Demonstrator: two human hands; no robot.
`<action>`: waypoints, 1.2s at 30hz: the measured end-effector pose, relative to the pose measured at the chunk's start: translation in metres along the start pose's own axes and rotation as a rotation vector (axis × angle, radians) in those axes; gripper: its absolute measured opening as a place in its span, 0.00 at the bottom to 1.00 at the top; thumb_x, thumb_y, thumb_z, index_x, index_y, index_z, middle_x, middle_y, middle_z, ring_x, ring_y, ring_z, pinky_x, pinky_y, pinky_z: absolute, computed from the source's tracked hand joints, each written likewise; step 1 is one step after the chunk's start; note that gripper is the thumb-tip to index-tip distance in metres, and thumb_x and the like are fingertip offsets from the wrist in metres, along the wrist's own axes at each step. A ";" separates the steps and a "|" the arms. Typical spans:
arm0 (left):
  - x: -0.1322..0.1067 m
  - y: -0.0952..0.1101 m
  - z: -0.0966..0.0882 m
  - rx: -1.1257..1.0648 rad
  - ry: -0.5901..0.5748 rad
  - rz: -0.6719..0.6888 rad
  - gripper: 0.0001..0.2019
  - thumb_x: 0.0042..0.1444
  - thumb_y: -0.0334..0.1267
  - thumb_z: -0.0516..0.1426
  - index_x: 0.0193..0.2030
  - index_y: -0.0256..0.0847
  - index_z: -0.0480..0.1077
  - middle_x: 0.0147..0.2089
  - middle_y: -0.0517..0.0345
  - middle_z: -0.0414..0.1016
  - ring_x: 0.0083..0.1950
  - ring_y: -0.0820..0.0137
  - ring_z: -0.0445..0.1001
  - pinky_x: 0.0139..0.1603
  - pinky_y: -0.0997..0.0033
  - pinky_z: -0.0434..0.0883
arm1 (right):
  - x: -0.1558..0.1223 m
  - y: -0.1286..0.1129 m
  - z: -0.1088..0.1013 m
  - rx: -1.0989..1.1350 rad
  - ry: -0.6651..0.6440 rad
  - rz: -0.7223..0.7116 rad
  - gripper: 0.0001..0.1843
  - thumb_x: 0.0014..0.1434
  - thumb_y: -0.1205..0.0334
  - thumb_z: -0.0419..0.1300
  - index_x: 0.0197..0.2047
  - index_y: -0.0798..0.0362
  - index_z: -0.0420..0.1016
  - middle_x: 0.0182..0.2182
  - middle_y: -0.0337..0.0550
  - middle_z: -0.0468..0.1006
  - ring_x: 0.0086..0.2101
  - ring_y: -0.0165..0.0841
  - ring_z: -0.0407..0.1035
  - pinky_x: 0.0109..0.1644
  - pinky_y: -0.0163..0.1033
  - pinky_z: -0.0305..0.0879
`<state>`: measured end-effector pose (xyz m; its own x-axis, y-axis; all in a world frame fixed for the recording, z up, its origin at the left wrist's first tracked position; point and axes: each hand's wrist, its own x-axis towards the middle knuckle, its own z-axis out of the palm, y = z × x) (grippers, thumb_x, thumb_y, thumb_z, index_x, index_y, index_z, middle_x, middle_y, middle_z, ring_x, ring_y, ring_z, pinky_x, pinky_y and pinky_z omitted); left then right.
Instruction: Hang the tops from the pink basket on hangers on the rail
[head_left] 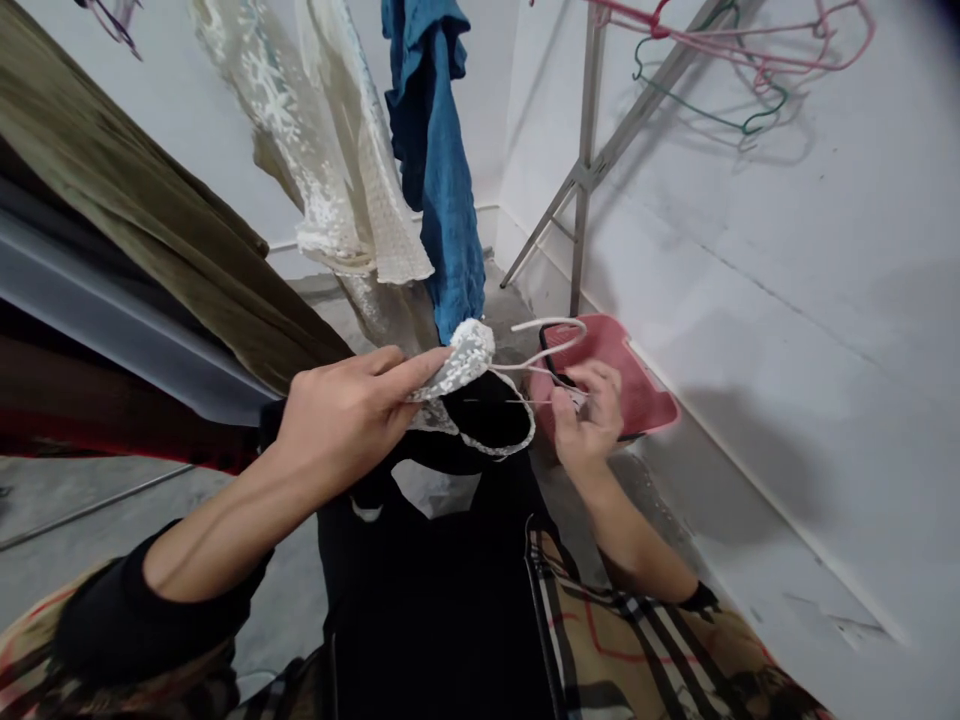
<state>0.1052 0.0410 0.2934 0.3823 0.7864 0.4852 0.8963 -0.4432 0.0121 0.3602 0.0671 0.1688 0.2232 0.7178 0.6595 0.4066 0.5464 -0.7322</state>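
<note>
So the lacy white garment (469, 362) is pinched in the left hand (341, 410), left of the pink basket (646, 400). The right hand (591, 420) is curled in front of that basket; whether anything's gripped can't be told. Lace could probably get snagged if the white hanger (555, 321) gets yanked.

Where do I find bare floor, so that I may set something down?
Bare grey floor shows between the metal rod and the left sleeve; another patch lies between that sleeve and the black clothing on the lap. Ahead it is crowded by hanging clothes, and on the right by the pink basket near the wall.
</note>
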 end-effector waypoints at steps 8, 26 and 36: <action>-0.012 -0.002 -0.022 0.059 0.156 -0.003 0.18 0.60 0.37 0.55 0.55 0.55 0.74 0.31 0.67 0.77 0.29 0.75 0.74 0.22 0.75 0.58 | -0.068 0.047 0.035 0.255 -0.332 0.725 0.19 0.52 0.45 0.63 0.38 0.52 0.71 0.30 0.41 0.73 0.35 0.34 0.67 0.39 0.39 0.66; -0.069 -0.057 0.000 -0.184 0.315 -0.275 0.10 0.51 0.34 0.64 0.40 0.52 0.79 0.34 0.66 0.81 0.31 0.73 0.77 0.36 0.77 0.74 | -0.006 0.021 0.009 0.666 -0.050 0.776 0.12 0.52 0.59 0.64 0.41 0.51 0.77 0.38 0.39 0.81 0.42 0.33 0.74 0.53 0.41 0.67; -0.088 -0.060 0.000 -0.209 0.184 -0.315 0.12 0.55 0.33 0.61 0.39 0.60 0.79 0.32 0.71 0.79 0.30 0.75 0.76 0.37 0.79 0.73 | 0.013 0.028 -0.011 0.208 -0.084 0.508 0.14 0.57 0.58 0.58 0.44 0.52 0.79 0.39 0.42 0.81 0.40 0.34 0.73 0.46 0.39 0.68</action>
<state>0.0180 -0.0018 0.2495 0.0332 0.8158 0.5773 0.8907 -0.2862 0.3532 0.3838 0.0871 0.1588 0.2708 0.9405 0.2054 0.0811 0.1903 -0.9784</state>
